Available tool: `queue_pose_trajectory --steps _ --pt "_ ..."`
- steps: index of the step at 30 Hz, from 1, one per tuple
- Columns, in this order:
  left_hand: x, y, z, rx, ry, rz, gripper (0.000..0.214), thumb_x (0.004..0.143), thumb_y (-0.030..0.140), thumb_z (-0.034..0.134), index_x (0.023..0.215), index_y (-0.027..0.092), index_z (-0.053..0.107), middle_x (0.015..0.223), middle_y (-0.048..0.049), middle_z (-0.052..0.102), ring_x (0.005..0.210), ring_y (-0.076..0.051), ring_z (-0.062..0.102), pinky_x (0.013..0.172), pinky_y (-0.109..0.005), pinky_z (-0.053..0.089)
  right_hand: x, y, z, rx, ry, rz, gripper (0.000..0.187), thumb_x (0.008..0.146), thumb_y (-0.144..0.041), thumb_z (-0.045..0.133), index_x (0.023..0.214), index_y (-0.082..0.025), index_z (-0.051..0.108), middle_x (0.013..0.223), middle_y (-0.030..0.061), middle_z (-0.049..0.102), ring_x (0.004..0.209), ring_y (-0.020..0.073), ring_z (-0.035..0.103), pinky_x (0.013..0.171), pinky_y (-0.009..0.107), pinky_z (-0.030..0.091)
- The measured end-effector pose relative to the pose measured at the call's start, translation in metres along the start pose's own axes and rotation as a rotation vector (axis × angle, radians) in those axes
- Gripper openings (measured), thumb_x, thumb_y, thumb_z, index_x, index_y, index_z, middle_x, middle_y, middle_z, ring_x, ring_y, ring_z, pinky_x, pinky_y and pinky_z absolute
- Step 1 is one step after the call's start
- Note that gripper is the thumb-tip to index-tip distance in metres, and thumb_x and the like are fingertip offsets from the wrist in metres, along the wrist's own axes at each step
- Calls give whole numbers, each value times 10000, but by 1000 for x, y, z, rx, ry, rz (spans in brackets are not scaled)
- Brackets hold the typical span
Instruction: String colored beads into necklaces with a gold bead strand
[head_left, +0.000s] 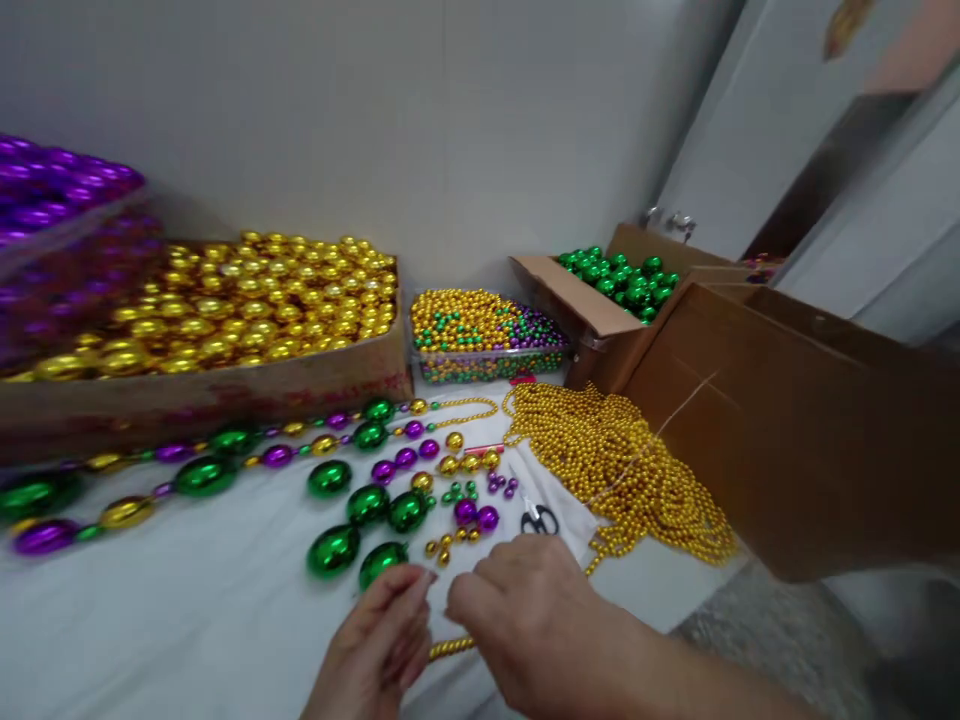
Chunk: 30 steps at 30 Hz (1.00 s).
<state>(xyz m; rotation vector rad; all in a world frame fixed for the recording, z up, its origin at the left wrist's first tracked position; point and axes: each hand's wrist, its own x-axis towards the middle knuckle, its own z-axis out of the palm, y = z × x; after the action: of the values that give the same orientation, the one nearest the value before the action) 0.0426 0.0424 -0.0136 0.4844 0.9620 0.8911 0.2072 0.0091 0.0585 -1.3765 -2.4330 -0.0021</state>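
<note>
White cloth (187,610): beads (334,551) around scissors (540,520).
Before the scissors, our left hand (382,635) pinches, right hand (525,620) curls closed; what they grasp, we cannot tell.

Reddish marks (337,388) on the front of the long cardboard box (217,398) are too blurred to read. No words are legible.

The one camera, worn on the head, looks forward and down across the table (187,620) to the wall (450,140) behind it. The left hand (386,635) and right hand (529,620) come in close at the bottom edge, the boxes (225,408) stand farther off, and the wide view takes in floor (772,640) at lower right.
</note>
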Motion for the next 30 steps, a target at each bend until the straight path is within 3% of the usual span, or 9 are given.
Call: queue_pose_trajectory --steps 4,7,9,13,17,19,22,27,30 --pt "-6 -1 16 -81 -43 67 277 671 329 769 807 169 589 538 87 375 432 -18 227 417 -137 262 -11 6 27 292 52 269 226 926 -206 395 749 -195 535 685 10 602 629 138 533 579 260 315" --pt "-6 -7 13 -78 -46 53 262 696 330 746 801 159 577 578 69 437 432 -17 258 424 -152 286 -15 17 43 519 70 477 266 937 -311 431 716 -196 524 612 -19 551 564 121 506 548 238 302" --pt "-13 -10 1 -73 -11 34 276 691 338 753 803 161 573 577 70 437 435 -22 279 419 -156 291 -11 4 49 650 81 521 268 921 -320 458 698 -193 538 607 -23 545 568 118 506 544 228 310" --pt "-16 -7 -36 -58 98 9 369 623 358 811 840 176 574 637 58 498 509 -47 404 446 -157 350 13 -37 68 929 62 407 226 895 -268 488 721 -198 614 638 -42 577 585 92 519 567 194 356" --pt "-15 -8 -34 -40 72 6 358 625 364 803 805 168 565 590 70 461 453 -30 348 389 -144 248 12 -37 75 1124 205 576 253 878 -312 513 677 -180 593 622 -39 518 605 99 477 572 199 365" --pt "-17 -12 -21 -45 39 -1 319 655 346 779 796 166 557 577 71 449 435 -22 322 386 -141 201 -2 -27 75 1166 252 718 242 849 -363 552 700 -177 590 591 -49 441 565 96 408 531 202 334" --pt "-16 -18 -12 -82 29 6 286 673 323 762 786 155 560 596 54 475 440 -23 333 391 -152 200 -17 -16 84 1207 166 816 296 850 -454 548 750 -180 597 548 -65 353 496 91 307 456 211 257" --pt "-17 -27 -18 -145 37 17 286 655 314 775 775 145 578 704 23 539 469 -22 374 399 -165 218 -25 -28 95 1102 113 727 311 882 -462 500 770 -189 597 592 -37 442 539 114 392 471 222 290" --pt "-20 -31 -23 -157 31 6 282 645 303 782 772 141 588 657 45 485 459 -17 346 393 -160 191 -28 -36 101 956 119 670 316 911 -433 462 742 -192 576 611 -26 490 561 121 458 515 226 328"
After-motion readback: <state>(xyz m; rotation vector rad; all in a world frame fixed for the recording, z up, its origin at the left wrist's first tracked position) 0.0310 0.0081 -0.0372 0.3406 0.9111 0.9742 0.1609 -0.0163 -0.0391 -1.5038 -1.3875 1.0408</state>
